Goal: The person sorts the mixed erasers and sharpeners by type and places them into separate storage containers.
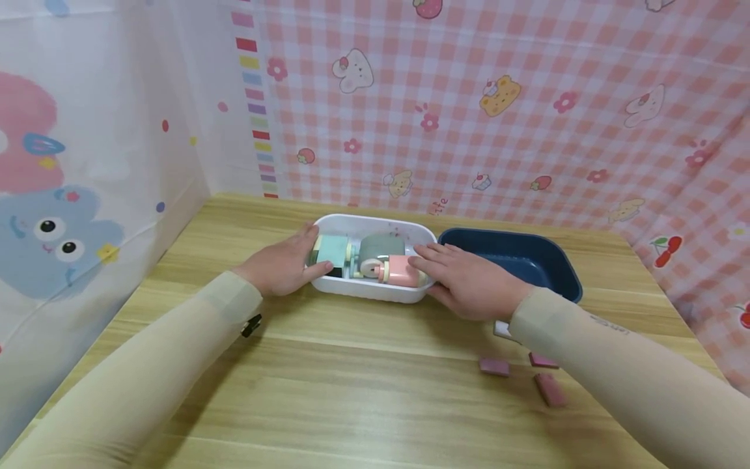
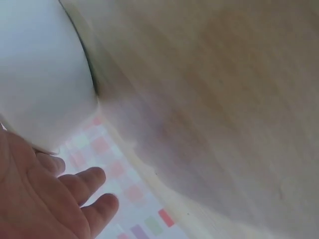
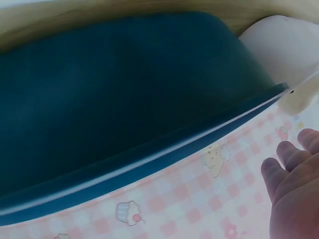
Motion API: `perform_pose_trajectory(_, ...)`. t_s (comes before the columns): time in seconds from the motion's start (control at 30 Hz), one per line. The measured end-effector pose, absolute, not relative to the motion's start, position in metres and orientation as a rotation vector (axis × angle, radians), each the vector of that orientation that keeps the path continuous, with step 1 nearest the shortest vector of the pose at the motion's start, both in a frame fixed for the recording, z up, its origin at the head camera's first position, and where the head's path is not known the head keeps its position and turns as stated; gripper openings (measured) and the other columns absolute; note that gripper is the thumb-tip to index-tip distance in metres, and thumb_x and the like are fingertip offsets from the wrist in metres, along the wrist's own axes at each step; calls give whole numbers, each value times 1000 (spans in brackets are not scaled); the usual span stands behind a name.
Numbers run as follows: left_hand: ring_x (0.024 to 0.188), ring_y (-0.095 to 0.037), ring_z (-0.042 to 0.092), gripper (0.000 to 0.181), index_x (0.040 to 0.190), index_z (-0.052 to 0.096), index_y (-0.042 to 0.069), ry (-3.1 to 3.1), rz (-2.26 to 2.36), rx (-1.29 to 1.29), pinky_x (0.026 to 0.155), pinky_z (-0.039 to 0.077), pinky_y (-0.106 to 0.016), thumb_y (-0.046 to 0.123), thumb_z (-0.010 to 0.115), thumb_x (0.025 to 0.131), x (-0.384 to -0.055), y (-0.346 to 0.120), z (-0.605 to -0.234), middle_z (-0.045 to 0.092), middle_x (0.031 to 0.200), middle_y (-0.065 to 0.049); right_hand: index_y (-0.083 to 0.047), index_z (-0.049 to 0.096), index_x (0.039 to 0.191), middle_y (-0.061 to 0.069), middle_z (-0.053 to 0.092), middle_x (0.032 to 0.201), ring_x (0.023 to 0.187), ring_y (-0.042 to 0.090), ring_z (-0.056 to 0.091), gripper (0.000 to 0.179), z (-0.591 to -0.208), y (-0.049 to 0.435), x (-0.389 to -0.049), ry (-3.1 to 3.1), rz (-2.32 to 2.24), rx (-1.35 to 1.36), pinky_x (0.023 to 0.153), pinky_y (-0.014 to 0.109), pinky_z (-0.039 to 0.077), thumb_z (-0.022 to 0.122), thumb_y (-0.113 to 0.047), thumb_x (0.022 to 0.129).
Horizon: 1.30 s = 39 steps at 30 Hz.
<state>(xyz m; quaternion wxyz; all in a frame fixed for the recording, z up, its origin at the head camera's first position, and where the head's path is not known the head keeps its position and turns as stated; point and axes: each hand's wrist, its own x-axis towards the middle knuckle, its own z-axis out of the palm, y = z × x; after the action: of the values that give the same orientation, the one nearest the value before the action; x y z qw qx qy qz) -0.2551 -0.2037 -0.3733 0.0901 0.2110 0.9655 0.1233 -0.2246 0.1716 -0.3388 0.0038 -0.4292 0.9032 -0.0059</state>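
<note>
A white plastic basin (image 1: 370, 291) sits near the back of the table. Inside lie a mint-green container (image 1: 333, 249), a grey roll-like thing (image 1: 382, 245) with a pale round end, and a pink bottle (image 1: 400, 271) with a cream neck. My left hand (image 1: 281, 266) rests at the basin's left end, thumb over the near rim; in the left wrist view its relaxed fingers (image 2: 82, 184) spread beside the white wall. Across the right rim lies my right hand (image 1: 469, 280), its straight fingertips at the pink bottle; the thumb is mostly hidden.
A navy basin (image 1: 562, 270) stands right beside the white one, partly behind my right forearm. Several small pink blocks (image 1: 495, 367) and a white block (image 1: 505, 330) lie on the wooden table (image 1: 351, 391). A checked pink cloth (image 1: 445, 58) hangs behind the table.
</note>
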Motion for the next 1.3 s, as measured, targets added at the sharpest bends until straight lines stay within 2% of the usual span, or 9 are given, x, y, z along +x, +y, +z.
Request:
perform_pose_trajectory(0.13, 163, -40, 17, 98, 168, 9, -1, 2924, 329, 656, 130, 22, -58, 69, 39, 105, -253, -203, -371, 7, 176, -23, -14, 38, 165, 13, 35, 171, 160, 32, 32, 65, -340, 181, -225, 2856, -40, -1282, 129, 54, 28, 63, -27, 106)
perform_pose_trajectory(0.27, 164, -38, 17, 94, 169, 16, 4, 2978, 290, 687, 130, 20, -62, 66, 44, 105, -251, -200, -368, 12, 176, -21, -13, 38, 164, 12, 33, 172, 159, 35, 32, 65, -339, 191, -225, 2880, -68, -1226, 128, 55, 30, 63, -26, 106)
perform_pose_trajectory(0.53, 163, -42, 18, 83, 166, 31, 7, 3066, 281, 817, 130, 20, -61, 58, 53, 104, -243, -179, -363, 20, 175, -19, -10, 40, 163, 15, 33, 172, 158, 39, 33, 64, -340, 205, -227, 2914, -105, -1183, 126, 57, 32, 64, -25, 106)
perform_pose_trajectory(1.03, 160, -43, 27, 79, 164, 37, 10, 3014, 204, 1268, 130, 24, -56, 56, 58, 103, -216, -114, -362, 29, 172, -18, -8, 38, 163, 17, 31, 172, 159, 41, 30, 60, -340, 226, -224, 2949, -132, -1081, 126, 60, 30, 57, -26, 109)
perform_pose_trajectory(1.3, 163, -38, 20, 82, 166, 33, 16, 2966, 167, 1352, 132, 19, -53, 59, 60, 101, -211, -80, -365, 28, 174, -12, -6, 41, 161, 19, 34, 171, 158, 41, 33, 58, -342, 231, -222, 2975, -140, -1066, 125, 59, 32, 58, -24, 108)
